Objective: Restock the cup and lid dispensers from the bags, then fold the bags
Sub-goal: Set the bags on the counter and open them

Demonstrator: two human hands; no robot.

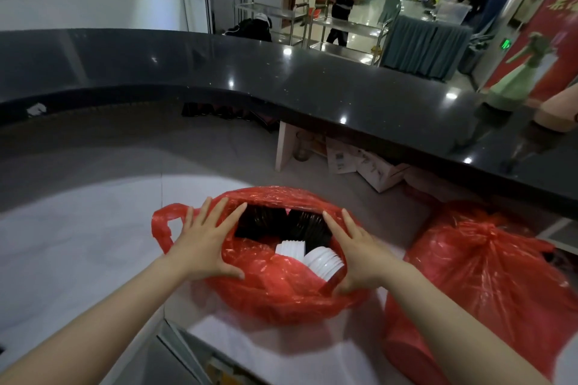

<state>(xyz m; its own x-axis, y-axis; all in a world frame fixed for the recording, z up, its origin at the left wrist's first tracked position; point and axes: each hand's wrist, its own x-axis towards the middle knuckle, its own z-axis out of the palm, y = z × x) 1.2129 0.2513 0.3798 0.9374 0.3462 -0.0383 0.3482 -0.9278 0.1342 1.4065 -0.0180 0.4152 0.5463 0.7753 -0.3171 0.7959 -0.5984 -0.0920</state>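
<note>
Two hands: left hand [203, 247] and right hand [359, 255] lay spread flat on the mouth's edges.
Bag [281, 294]: crinkly red plastic, on pale worktop [78, 228].
Contents: ribbed black lids [281, 223], white lids [312, 255].
Second bag [481, 278]: knotted, beside.

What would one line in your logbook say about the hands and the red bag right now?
left hand: open, on open red plastic bag | right hand: open, on bag | inside: black lid stacks, white lid stacks | tied red plastic bag: untouched

Your left hand [205, 244] & right hand [359, 255] flat on open red bag [281, 297], black lids [281, 223] & white lids [312, 256] inside, 2nd red bag [478, 275] tied, just right, black counter [281, 78] behind.
</note>
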